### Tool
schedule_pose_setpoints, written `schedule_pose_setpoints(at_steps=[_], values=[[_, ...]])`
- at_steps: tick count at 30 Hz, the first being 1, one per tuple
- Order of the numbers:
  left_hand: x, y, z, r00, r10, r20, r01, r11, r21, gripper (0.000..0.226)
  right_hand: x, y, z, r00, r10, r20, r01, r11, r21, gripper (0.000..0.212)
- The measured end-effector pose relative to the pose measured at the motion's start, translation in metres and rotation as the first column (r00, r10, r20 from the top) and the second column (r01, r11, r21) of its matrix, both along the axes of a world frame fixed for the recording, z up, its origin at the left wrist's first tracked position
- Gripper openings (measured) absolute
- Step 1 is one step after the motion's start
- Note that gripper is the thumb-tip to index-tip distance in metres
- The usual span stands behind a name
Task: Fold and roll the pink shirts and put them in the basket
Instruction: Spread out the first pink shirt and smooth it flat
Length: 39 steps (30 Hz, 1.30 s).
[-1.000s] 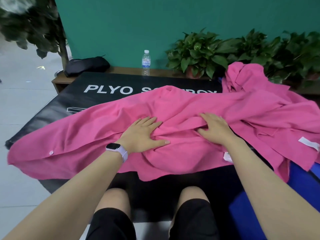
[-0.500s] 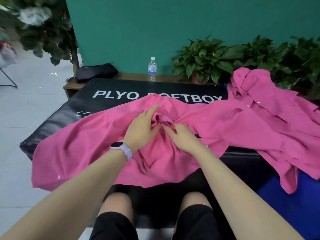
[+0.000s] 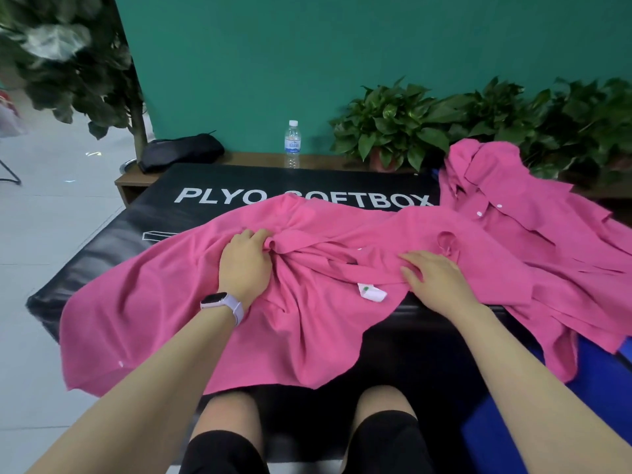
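Observation:
A pink shirt (image 3: 164, 302) lies crumpled across the black soft box (image 3: 113, 230) in front of me, its hem hanging over the near edge. My left hand (image 3: 244, 265), with a watch on the wrist, grips a bunched fold of the shirt near its middle. My right hand (image 3: 432, 278) lies further right on the same shirt, fingers bent over a fold of cloth, just right of a white label (image 3: 371, 293). A second pink shirt (image 3: 519, 217), with white buttons, is heaped at the right. No basket is in view.
A water bottle (image 3: 292, 143) and a black bag (image 3: 181, 155) sit on a wooden ledge (image 3: 253, 159) behind the box. Potted plants (image 3: 393, 128) line the green wall at the right. A blue mat (image 3: 598, 405) lies at the lower right. My knees are below the box edge.
My hands were together at the shirt's middle half a second ago; they have drawn apart, the right hand sliding right and uncovering the white label. The shirt is stretched between them.

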<state>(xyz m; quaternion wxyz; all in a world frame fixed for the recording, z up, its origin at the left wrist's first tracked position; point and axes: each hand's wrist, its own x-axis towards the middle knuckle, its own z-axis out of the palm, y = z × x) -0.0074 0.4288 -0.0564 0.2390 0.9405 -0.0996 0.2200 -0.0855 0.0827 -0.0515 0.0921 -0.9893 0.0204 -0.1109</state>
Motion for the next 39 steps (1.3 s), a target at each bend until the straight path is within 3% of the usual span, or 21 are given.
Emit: schedule_pose_setpoints(at_steps=[4, 7, 11, 15, 18, 20, 22, 25, 28, 30, 32, 33, 36, 39], values=[[-0.003, 0.001, 0.002, 0.998, -0.048, -0.047, 0.047, 0.999, -0.021, 0.021, 0.012, 0.01, 0.012, 0.987, -0.07, 0.148, 0.069, 0.998, 0.012, 0.021], [-0.007, -0.004, 0.0, 1.0, 0.013, 0.022, -0.013, 1.0, 0.028, 0.036, 0.024, 0.031, 0.036, 0.936, -0.147, 0.32, 0.086, 0.977, 0.197, 0.021], [-0.009, -0.004, -0.003, 0.997, 0.023, 0.073, -0.018, 0.997, -0.07, 0.052, 0.048, 0.08, 0.073, 0.848, -0.051, 0.528, -0.141, 0.938, 0.317, 0.019], [-0.013, -0.003, -0.002, 0.998, -0.006, 0.066, 0.022, 0.971, -0.239, 0.029, 0.079, 0.135, 0.088, 0.794, 0.071, 0.604, -0.336, 0.879, 0.338, 0.018], [-0.018, -0.007, 0.005, 0.991, 0.022, 0.132, 0.023, 0.943, -0.333, 0.035, 0.092, 0.16, 0.056, 0.84, 0.102, 0.532, -0.371, 0.824, 0.429, 0.016], [-0.019, -0.011, 0.014, 0.98, 0.005, 0.197, 0.065, 0.935, -0.347, 0.044, 0.094, 0.165, 0.014, 0.927, 0.079, 0.367, -0.265, 0.831, 0.489, 0.02], [-0.019, -0.016, 0.023, 0.975, -0.095, 0.203, 0.151, 0.948, -0.281, 0.051, 0.097, 0.162, -0.012, 0.956, 0.024, 0.294, -0.194, 0.801, 0.567, 0.03], [-0.008, -0.027, 0.031, 0.972, -0.228, 0.059, 0.234, 0.964, -0.13, 0.074, 0.103, 0.15, -0.006, 0.966, -0.09, 0.242, -0.132, 0.634, 0.762, 0.015], [0.008, -0.045, 0.029, 0.972, -0.211, -0.104, 0.216, 0.975, 0.043, 0.095, 0.093, 0.14, 0.0, 0.961, -0.199, 0.19, -0.086, 0.437, 0.896, 0.014], [0.012, -0.051, 0.017, 0.977, -0.165, -0.133, 0.186, 0.969, 0.161, 0.086, 0.076, 0.145, -0.002, 0.948, -0.196, 0.251, -0.119, 0.514, 0.849, 0.018], [0.011, -0.052, 0.001, 0.989, -0.139, -0.046, 0.146, 0.939, 0.31, 0.056, 0.062, 0.153, -0.008, 0.947, -0.126, 0.296, -0.141, 0.664, 0.734, 0.021], [0.011, -0.05, -0.005, 0.99, -0.143, 0.0, 0.136, 0.94, 0.312, 0.045, 0.057, 0.155, -0.011, 0.947, -0.105, 0.304, -0.138, 0.721, 0.679, 0.027], [0.016, -0.045, -0.008, 0.987, -0.158, -0.019, 0.159, 0.983, 0.092, 0.034, 0.043, 0.15, -0.012, 0.947, -0.085, 0.309, -0.114, 0.812, 0.572, 0.045], [0.021, -0.035, -0.002, 0.979, -0.161, -0.128, 0.105, 0.925, -0.364, 0.035, 0.025, 0.145, -0.014, 0.941, -0.034, 0.337, -0.126, 0.888, 0.442, 0.06]])
